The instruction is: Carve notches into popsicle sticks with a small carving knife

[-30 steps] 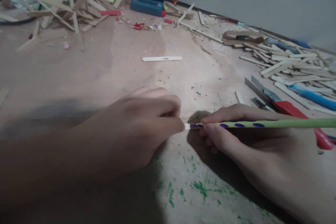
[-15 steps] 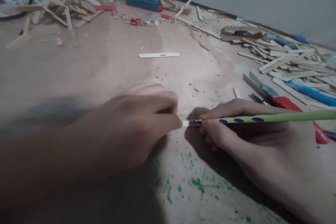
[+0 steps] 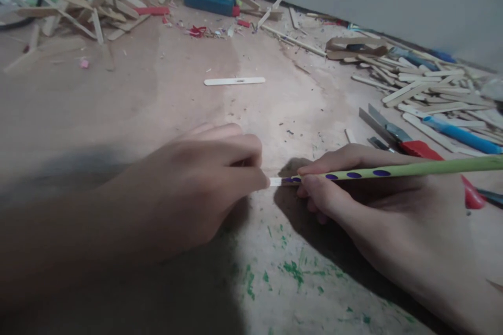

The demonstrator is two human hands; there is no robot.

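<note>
My left hand (image 3: pixel 220 183) is closed in the middle of the view, thumb and fingers pinched on a small flat white stick (image 3: pixel 275 181). Only a short end of it shows past my thumb; the rest is hidden by the hand. Facing it, my right hand (image 3: pixel 353 199) grips a light green pencil (image 3: pixel 404 169) with dark purple oval spots. The pencil lies almost level, its point end toward the white stick, touching or very near it. Farther back, a single popsicle stick (image 3: pixel 234 81) with a dark mark at its middle lies flat on the table (image 3: pixel 165 99).
Piled popsicle sticks (image 3: pixel 432 89) lie at right, with a blue pen (image 3: pixel 463 135) and a red-handled cutting tool (image 3: pixel 420 149). Another stick heap (image 3: pixel 78 0) stands back left. A blue block (image 3: pixel 209 0) sits by the wall (image 3: pixel 373 0). Green paint (image 3: pixel 294 272) marks the tabletop.
The whole view has shifted slightly, so everything sits a little farther left and up. Both hands keep the same hold, with the pencil still at the white stick.
</note>
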